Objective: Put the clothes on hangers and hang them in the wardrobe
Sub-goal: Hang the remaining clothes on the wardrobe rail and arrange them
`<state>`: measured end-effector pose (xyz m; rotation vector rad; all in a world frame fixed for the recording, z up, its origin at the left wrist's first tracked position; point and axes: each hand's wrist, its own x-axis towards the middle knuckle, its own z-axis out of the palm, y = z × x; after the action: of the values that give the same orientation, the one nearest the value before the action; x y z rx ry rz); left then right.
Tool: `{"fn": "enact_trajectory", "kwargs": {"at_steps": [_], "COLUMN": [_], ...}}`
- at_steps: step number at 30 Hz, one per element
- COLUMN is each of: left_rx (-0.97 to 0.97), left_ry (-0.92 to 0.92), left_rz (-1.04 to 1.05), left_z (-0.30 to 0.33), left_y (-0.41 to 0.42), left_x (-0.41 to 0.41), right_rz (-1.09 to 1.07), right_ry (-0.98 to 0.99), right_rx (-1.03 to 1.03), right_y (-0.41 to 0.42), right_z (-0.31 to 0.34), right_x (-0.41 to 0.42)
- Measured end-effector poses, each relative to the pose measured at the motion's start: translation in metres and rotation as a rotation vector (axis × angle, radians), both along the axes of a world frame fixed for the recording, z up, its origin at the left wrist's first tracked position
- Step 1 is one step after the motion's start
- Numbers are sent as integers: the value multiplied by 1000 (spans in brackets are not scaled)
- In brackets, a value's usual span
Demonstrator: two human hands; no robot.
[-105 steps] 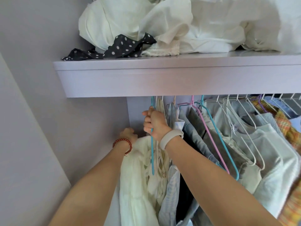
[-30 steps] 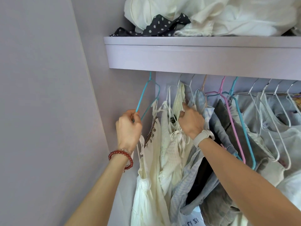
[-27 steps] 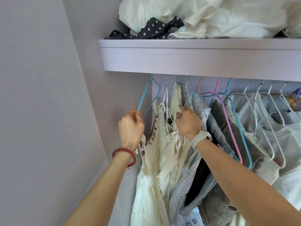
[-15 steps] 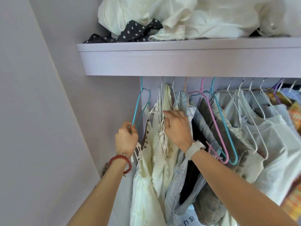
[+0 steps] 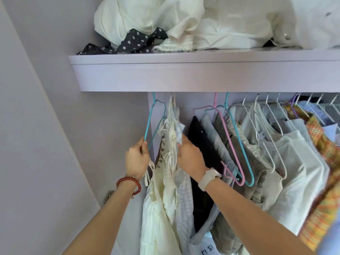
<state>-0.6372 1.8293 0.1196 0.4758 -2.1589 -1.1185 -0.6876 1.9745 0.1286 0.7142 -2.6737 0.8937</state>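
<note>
Beneath a wardrobe shelf [image 5: 202, 78] piled with loose laundry, a row of hung clothes [image 5: 276, 153] is filling the rail, with a cream dress [image 5: 158, 208] hanging at its far left. The left hand [image 5: 137, 161] is pinching that dress's blue hanger [image 5: 154, 122] while the right hand [image 5: 190, 158] is gripping the neighbouring garments; the hanging step is likely finishing, and letting go looks next.

Rail and hanger hooks hidden behind shelf [image 5: 202, 78] fascia, above both grips. Right hand [image 5: 190, 159] fingertips buried in cream garments [image 5: 171, 162]; what they pinch not discernible. Below left hand [image 5: 137, 160], white dress [image 5: 156, 218] hem cut by bottom edge. Plaid shirt [image 5: 320, 208], far right of grips, blurred.
</note>
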Motion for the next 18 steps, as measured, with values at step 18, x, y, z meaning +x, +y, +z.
{"fn": "enact_trajectory", "kwargs": {"at_steps": [18], "left_rx": [-344], "left_ry": [-8], "left_rz": [-24], "left_z": [40], "left_y": [60], "left_x": [-4], "right_rz": [-435], "right_ry": [365], "right_rx": [-69], "right_y": [111], "right_z": [28], "right_x": [9]}}
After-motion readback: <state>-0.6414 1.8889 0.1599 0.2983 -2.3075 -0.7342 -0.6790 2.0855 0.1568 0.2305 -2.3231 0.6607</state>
